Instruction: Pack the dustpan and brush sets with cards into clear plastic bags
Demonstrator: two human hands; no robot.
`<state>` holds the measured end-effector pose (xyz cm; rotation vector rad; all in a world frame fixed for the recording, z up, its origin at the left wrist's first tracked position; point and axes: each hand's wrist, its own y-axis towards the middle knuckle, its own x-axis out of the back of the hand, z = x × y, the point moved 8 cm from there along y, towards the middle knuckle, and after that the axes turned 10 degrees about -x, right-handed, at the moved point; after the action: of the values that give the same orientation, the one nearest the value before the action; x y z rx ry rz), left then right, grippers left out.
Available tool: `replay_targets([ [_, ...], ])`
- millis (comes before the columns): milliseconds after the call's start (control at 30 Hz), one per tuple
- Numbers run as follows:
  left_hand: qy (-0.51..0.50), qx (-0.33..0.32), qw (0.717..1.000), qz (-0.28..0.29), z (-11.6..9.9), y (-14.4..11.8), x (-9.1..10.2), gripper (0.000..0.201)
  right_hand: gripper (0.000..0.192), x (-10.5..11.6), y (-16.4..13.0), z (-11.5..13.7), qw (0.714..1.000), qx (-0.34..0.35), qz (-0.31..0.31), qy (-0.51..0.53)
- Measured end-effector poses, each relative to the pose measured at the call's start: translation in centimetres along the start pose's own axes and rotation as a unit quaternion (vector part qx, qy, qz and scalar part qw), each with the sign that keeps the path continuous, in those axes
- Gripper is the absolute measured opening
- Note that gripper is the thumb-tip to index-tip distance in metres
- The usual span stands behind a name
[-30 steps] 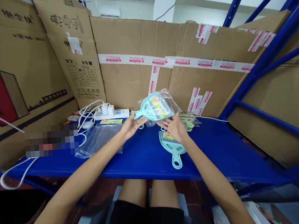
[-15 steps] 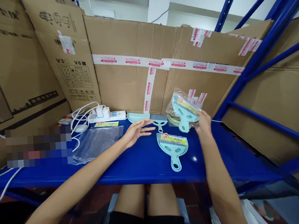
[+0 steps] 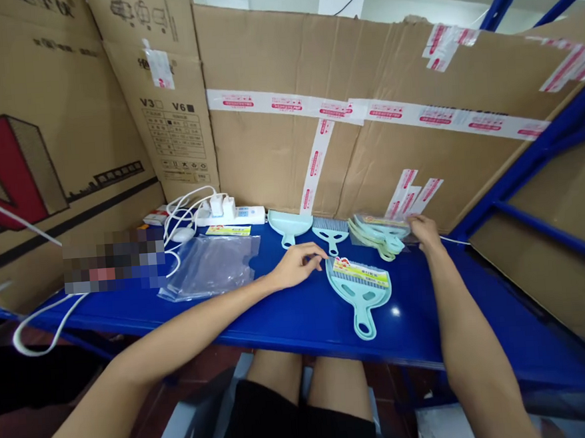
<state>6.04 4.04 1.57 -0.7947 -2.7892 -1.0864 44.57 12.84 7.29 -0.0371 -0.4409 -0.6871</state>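
My right hand (image 3: 423, 230) is closed on the edge of a bagged dustpan and brush set (image 3: 379, 229), which lies on a small pile at the back of the table. My left hand (image 3: 300, 266) is curled, its fingertips at the upper left corner of an unbagged light-green dustpan and brush set (image 3: 362, 297). Whether those fingers grip anything is hidden. That set carries a yellow label card (image 3: 361, 271) and its handle points toward me. Behind it lie a separate dustpan (image 3: 290, 224) and a small brush (image 3: 330, 231).
Clear plastic bags (image 3: 213, 264) lie on the blue table (image 3: 299, 318) to the left, with another label card (image 3: 228, 231) behind them. A white power strip (image 3: 249, 214) with plugs and cables stands at the back. Cardboard (image 3: 278, 160) walls the rear; a blue frame (image 3: 534, 175) borders the right.
My right hand has lowered the bagged set from the air onto the pile. My left hand has moved to the unbagged set's corner, its fingers going from spread to curled. The view has shifted.
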Motion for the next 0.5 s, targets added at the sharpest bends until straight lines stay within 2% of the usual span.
replay_targets([
  [67,0.124,-0.073,0.988,0.052,-1.5,-0.2,-0.6,0.023,0.044,0.7,-0.3,0.1,0.999,-0.001,-0.015,-0.050],
  [133,0.206,-0.121,0.965,0.107,-2.6,-0.4,-1.3,0.028,0.051,0.6,-1.1,0.3,0.992,0.015,0.007,-0.123],
  [233,0.270,-0.153,0.937,0.160,-3.5,-0.6,-2.0,0.028,0.059,-1.9,-3.3,0.7,0.959,0.096,0.115,-0.240],
  [300,0.266,-0.154,0.936,0.171,-3.6,-0.5,-2.0,0.024,0.058,-3.5,-4.6,0.6,0.935,0.130,0.155,-0.291],
  [400,0.247,-0.152,0.942,0.167,-3.7,-0.3,-1.7,0.022,0.057,-4.2,-4.8,0.1,0.916,0.113,0.122,-0.365],
  [500,0.269,-0.170,0.933,0.169,-3.9,-0.3,-1.6,0.024,0.062,-4.3,-4.6,0.2,0.903,0.121,0.090,-0.403],
])
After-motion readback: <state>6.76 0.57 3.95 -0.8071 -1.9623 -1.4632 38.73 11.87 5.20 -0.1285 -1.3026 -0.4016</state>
